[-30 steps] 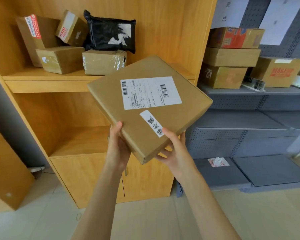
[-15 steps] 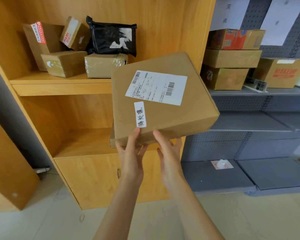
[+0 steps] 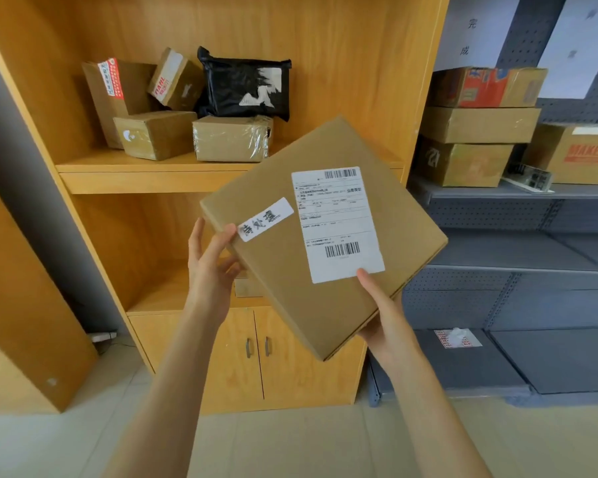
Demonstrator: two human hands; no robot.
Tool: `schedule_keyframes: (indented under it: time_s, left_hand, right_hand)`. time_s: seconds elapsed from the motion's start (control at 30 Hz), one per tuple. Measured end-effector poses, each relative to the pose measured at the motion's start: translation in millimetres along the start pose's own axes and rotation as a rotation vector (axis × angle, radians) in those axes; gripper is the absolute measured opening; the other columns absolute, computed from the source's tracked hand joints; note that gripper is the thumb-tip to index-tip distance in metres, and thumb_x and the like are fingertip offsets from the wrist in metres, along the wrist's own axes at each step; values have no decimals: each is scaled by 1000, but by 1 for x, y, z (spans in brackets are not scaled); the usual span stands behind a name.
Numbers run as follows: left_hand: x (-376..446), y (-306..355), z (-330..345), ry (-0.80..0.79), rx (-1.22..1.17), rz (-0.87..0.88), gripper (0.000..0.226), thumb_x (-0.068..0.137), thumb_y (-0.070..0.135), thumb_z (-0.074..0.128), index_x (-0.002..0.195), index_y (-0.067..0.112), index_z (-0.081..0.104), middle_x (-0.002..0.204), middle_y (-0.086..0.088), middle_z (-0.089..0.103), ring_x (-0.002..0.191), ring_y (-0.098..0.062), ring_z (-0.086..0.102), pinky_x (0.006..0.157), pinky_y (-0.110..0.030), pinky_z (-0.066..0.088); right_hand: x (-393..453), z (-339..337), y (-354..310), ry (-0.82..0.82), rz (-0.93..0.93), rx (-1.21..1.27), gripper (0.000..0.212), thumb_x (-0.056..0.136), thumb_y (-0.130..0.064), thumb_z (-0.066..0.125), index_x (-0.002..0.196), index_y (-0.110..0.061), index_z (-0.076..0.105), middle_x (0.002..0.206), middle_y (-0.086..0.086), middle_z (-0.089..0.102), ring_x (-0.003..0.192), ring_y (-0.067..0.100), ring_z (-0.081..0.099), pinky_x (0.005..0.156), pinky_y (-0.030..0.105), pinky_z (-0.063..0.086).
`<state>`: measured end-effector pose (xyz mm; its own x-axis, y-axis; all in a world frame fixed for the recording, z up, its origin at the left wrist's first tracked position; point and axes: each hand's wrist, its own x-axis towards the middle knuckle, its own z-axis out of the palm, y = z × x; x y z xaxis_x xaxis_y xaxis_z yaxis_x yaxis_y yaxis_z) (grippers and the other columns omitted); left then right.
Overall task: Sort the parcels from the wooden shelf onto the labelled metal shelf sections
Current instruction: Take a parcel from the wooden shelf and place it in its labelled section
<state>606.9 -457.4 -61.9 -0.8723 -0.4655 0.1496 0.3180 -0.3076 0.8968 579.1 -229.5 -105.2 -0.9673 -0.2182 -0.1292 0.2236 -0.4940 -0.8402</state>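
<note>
- Here, both hands hold one flat brown parcel (image 3: 325, 236) up in front of the wooden shelf (image 3: 342, 63), tilted so its top face shows to the camera.
- The left hand (image 3: 211, 267) grips the parcel's left corner, thumb on the top face beside a small white handwritten sticker (image 3: 266, 219), the other fingers underneath.
- The right hand (image 3: 382, 312) grips the lower right edge, thumb lying on top just below the white shipping label (image 3: 337, 224), fingers curled under the parcel.
- On the wooden shelf's upper board sit four brown boxes and a black bag parcel (image 3: 246, 84).
- To the right stands the grey metal shelf (image 3: 497, 250), with stacked cardboard boxes (image 3: 477, 125) on its upper level.
</note>
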Motion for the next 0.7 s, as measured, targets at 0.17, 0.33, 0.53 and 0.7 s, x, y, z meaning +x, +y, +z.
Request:
schedule_keyframes:
  time_s: [0.17,0.33,0.53,0.7]
  left_hand:
    - [-39,-13,16,-93,138,-95,132,39,65,84,146,48,9,130,7,55,110,-18,62,83,-42,53]
    - [-61,-32,28,-164,139,-98,121,45,39,89,143,54,19,132,5,54,116,-14,57,92,-40,53]
    - [-55,-19,-7,-233,96,-120,105,49,29,84,143,35,36,119,-1,65,103,-18,66,72,-30,56]
    - [-49,-16,-25,-243,110,-102,98,49,31,79,139,27,41,107,7,69,93,-11,68,66,-25,55]
  right_hand:
    - [-10,20,12,88,-20,151,86,57,-39,83,135,-35,47,119,-3,67,106,16,64,70,32,56]
    - [-18,31,21,119,-88,177,90,58,-37,89,135,-38,43,122,-6,65,111,16,62,80,36,56]
    - [-29,7,3,316,-302,110,87,73,-31,80,143,-39,29,120,-18,62,107,3,62,93,37,50]
    - [-39,-1,-11,279,-363,-190,61,63,-34,81,119,-34,57,104,-21,69,97,-4,64,83,17,49]
